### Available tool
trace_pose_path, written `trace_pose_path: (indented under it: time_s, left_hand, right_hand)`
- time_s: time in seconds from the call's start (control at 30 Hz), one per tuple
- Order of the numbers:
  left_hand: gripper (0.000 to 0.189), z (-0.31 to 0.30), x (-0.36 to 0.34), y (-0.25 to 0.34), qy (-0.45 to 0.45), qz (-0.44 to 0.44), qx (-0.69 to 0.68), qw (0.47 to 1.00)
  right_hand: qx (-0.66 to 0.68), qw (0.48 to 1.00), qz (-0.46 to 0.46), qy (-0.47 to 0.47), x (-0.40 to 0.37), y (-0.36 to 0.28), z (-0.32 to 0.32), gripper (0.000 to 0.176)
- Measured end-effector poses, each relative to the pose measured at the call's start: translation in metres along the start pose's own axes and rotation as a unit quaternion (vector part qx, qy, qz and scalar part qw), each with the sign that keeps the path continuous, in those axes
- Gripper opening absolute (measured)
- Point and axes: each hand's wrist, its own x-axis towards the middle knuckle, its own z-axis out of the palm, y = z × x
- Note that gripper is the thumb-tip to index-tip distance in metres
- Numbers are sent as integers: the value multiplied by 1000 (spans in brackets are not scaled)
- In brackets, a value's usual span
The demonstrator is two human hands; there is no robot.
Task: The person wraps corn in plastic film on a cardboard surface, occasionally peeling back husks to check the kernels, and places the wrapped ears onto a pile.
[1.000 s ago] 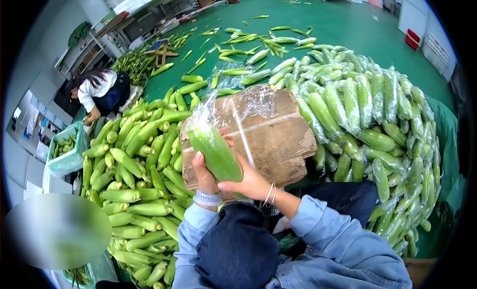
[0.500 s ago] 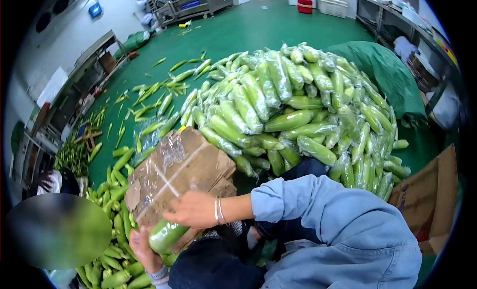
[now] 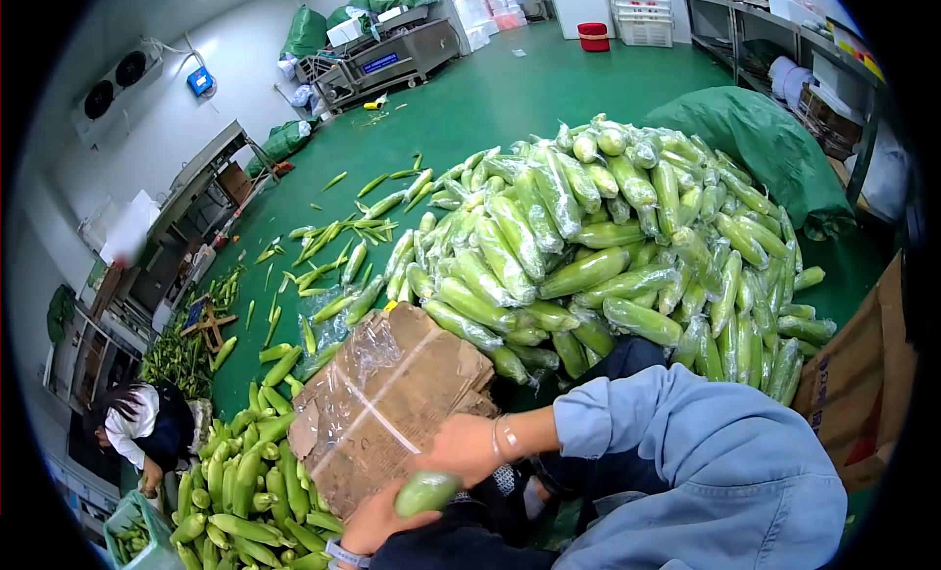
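Observation:
My left hand (image 3: 380, 524) is closed around an ear of corn (image 3: 427, 495) in its green husk, low in the view and tilted toward me. The ear has a glossy surface that looks like clear film. Against its upper side is my right hand (image 3: 459, 446), fingers curled, with bracelets at the wrist; what its fingertips pinch is hidden. Both hands are at the near edge of a flat cardboard stack (image 3: 343, 438) bound with a white strap and carrying crumpled clear film. Beyond it rises a large pile of film-wrapped corn ears (image 3: 588, 271).
Unwrapped corn (image 3: 240, 487) is heaped at the left, where another person (image 3: 152, 423) bends over a pale green crate (image 3: 137, 526). A cardboard box (image 3: 853, 374) stands at the right. Loose husks (image 3: 314, 237) litter the floor. A green sack (image 3: 755, 148) lies behind the pile.
My view has tilted up, so the scene sits lower and further right. The ear in my left hand has turned from lying lengthwise to nearly end-on. My right fingers have curled in.

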Motion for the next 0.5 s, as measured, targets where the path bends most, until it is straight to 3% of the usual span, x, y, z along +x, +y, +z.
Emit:
trace_pose_path:
  time_s: [0.03, 0.07, 0.1, 0.17, 0.2, 0.23, 0.27, 0.3, 0.33, 0.37, 0.4, 0.43, 0.5]
  left_hand:
    - [57, -5, 0, 21, -15, -45, 132, 990]
    - [57, -4, 2, 28, -17, -42, 125, 991]
    - [53, -4, 5, 32, -39, -29, 172, 984]
    - [49, -6, 12, 21, -34, -23, 206, 978]
    - [46, 0, 17, 1, 52, 98, 98, 989]
    - [43, 9, 11, -19, 155, 200, -8, 967]
    - [40, 11, 0, -23, 213, 205, -89, 951]
    - [38, 8, -11, -22, 290, 201, -164, 921]
    - [42, 17, -22, -29, 231, 216, -385, 867]
    - [53, 30, -23, -39, 96, 292, -518, 799]
    - [64, 37, -25, -47, -36, 379, -615, 690]
    - [70, 28, -30, -49, -55, 420, -503, 753]
    - [70, 16, -54, -35, -64, 369, -518, 769]
  right_hand:
    - [222, 959, 47, -168, -4, 11, -3, 47]
    - [428, 839, 93, -324, -11, 18, -2, 50]
    - [424, 838, 94, -330, -23, 15, 11, 50]
    - [442, 892, 36, -91, -54, 5, 41, 48]
    - [441, 883, 108, -116, -65, -2, 31, 52]
    - [439, 870, 165, -151, -76, -14, 18, 55]
    - [432, 856, 237, -153, -93, -11, 19, 58]
    - [400, 888, 222, -42, -112, -4, 12, 62]
    - [416, 834, 353, -84, -120, 4, -19, 64]
    - [388, 842, 376, 2, -110, -2, -63, 53]
    - [319, 874, 357, 89, -120, 16, -82, 54]
    - [215, 907, 325, 156, -137, 46, -95, 54]
    - [-36, 917, 318, 237, -155, 104, -130, 54]
